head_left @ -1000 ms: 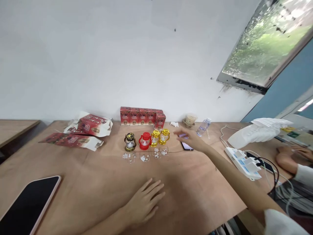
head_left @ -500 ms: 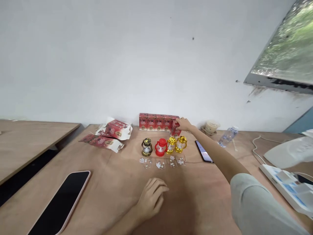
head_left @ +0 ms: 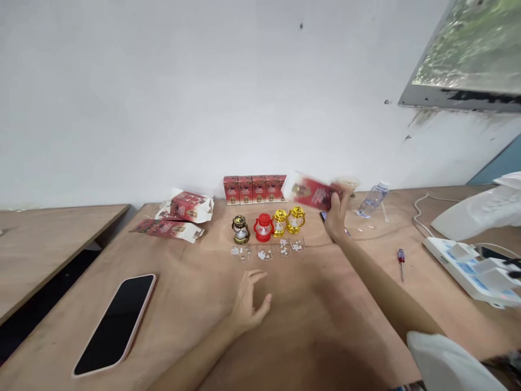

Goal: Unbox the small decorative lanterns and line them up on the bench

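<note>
My right hand (head_left: 337,214) grips one end of a small red printed box (head_left: 313,191), which is tilted in the air and blurred, its pale end toward the left. My left hand (head_left: 249,304) hovers over the bare wood with fingers apart and nothing in it. Beyond it stand miniature lanterns in a row: a dark bronze lantern (head_left: 241,230), a red lantern (head_left: 264,227) and two gold lanterns (head_left: 279,223). Little groups of white pieces and wire handles (head_left: 265,254) lie in front of them. Several upright red boxes (head_left: 245,190) line the wall.
Torn red packaging (head_left: 187,209) lies at the back left. A phone (head_left: 116,324) rests at the front left. To the right are a water bottle (head_left: 373,200), a screwdriver (head_left: 401,263) and a white power strip (head_left: 468,271) with cables. Another phone (head_left: 323,216) is partly hidden behind my right hand.
My right hand has lifted the red box off the table beside the row and brought it right and nearer. My left hand has opened its fingers wider. The camera view has shifted.
</note>
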`<state>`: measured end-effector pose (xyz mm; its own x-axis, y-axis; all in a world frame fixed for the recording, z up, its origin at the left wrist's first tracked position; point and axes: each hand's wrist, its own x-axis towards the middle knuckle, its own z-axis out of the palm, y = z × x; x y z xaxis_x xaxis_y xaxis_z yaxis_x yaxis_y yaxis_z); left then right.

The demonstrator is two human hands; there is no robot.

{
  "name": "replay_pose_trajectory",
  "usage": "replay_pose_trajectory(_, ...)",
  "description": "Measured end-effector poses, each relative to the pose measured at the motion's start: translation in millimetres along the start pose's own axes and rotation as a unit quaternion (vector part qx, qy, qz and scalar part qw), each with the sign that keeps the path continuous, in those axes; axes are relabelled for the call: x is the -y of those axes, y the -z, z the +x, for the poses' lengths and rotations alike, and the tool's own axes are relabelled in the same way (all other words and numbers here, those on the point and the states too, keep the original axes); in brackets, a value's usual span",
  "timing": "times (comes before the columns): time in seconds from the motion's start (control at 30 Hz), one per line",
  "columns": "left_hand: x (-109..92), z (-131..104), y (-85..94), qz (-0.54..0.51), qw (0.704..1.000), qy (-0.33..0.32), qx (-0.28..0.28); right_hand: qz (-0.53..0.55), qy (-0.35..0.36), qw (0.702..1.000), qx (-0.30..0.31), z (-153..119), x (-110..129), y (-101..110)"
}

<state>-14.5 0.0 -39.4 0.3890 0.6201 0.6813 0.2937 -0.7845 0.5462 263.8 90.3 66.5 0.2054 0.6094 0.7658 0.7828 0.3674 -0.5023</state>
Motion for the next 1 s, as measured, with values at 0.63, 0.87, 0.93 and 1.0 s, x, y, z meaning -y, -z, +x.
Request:
replay_pose_trajectory(0.63,-0.9,6.7,10.9,-0.110,0.966,0.214,-0.097,0.311,-0.248,0.909,0.124,-172.2,66.9,-27.2)
replay_pose_trajectory(0.87,12.3,6.6,20.0,-0.260,0.883,0.367,-0.137,0.227,-0.269,0.934,0.065,-168.8,63.8,-22.3)
replay_pose_trajectory(0.93,16.5,9.1,22.2,-0.326,0.845,0.399,-0.147,0.215,-0.225,0.947,0.077,-169.2,65.2,-20.8)
replay_pose_trajectory(1.0,18.6,12.8,24.0,-0.367,0.813,0.418,-0.171,0.214,-0.180,0.955,0.095,-170.3,68.4,-19.1)
